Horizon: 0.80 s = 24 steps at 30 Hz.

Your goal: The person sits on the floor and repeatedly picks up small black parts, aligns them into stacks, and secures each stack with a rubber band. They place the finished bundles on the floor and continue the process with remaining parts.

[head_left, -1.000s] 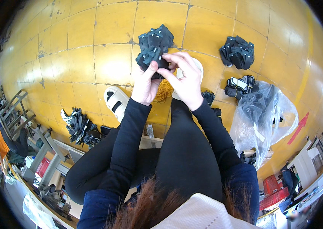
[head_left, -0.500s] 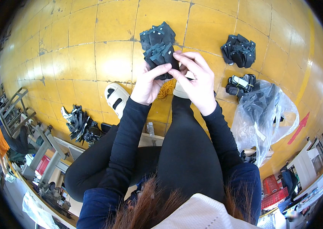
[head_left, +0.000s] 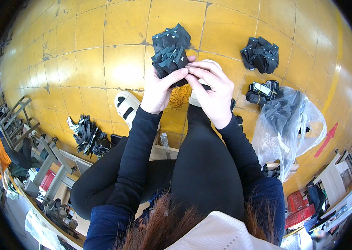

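My left hand point(head_left: 157, 92) is closed round a bundle of small dark fabric pieces point(head_left: 170, 61) with teal edges and small white tags. Its thumb lies across the near side of the bundle. Fingers of my right hand point(head_left: 212, 86) are pinched together at the bundle's right edge, touching the left thumb; what exactly lies between those fingertips is hidden. Just beyond the held bundle, a similar dark stack point(head_left: 172, 36) rests on the floor. Below my hands lies a heap of yellow rubber bands point(head_left: 179, 96), between my two light slip-on shoes point(head_left: 127, 107).
Another dark fabric bundle point(head_left: 261, 56) lies at the right on the yellow tiled floor point(head_left: 122, 62). Nearer are a banded black bundle point(head_left: 263, 92) and a clear plastic bag point(head_left: 286, 129). Dark strips point(head_left: 86, 135) are piled at the left. A small wooden stool point(head_left: 163, 152) sits by my legs.
The held bundle has shifted slightly left and turned a little. My right fingers have drawn closer together and moved down from its upper right edge toward the left thumb.
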Tool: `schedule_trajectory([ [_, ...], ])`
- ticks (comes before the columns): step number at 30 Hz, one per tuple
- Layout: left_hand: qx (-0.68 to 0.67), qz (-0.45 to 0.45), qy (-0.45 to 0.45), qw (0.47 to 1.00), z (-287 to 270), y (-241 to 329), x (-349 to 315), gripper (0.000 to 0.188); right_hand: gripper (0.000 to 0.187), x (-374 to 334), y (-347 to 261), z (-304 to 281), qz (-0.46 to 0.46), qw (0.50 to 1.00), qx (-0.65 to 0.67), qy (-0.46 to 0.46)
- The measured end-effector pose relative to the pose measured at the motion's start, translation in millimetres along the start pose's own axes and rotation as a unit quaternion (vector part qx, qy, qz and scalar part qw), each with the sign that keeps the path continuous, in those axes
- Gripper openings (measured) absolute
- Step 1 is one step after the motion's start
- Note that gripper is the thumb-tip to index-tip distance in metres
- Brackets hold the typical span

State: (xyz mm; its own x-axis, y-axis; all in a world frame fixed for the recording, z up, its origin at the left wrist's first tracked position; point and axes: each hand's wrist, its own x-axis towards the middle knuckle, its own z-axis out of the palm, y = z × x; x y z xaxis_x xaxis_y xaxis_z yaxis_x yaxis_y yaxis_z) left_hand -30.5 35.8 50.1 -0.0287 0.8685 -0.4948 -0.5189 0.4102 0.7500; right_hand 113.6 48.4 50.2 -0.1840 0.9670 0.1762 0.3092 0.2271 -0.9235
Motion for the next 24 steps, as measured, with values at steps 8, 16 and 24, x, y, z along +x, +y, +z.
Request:
schedule_trajectory([
  [8, 0.005, -0.002, 0.005, 1.0, 0, 3, -4, 0.038, 0.009, -2, 11, -2, 0.073, 0.991, 0.112, -0.014],
  [16, 0.024, 0.006, 0.006, 1.0, -3, 0, -6, 0.038, 0.008, -1, 5, -7, 0.067, 0.993, 0.092, -0.016],
  [24, 0.113, -0.002, 0.025, 0.993, -4, -2, -7, 0.042, 0.007, 0, 2, -15, 0.09, 0.993, 0.069, -0.035],
])
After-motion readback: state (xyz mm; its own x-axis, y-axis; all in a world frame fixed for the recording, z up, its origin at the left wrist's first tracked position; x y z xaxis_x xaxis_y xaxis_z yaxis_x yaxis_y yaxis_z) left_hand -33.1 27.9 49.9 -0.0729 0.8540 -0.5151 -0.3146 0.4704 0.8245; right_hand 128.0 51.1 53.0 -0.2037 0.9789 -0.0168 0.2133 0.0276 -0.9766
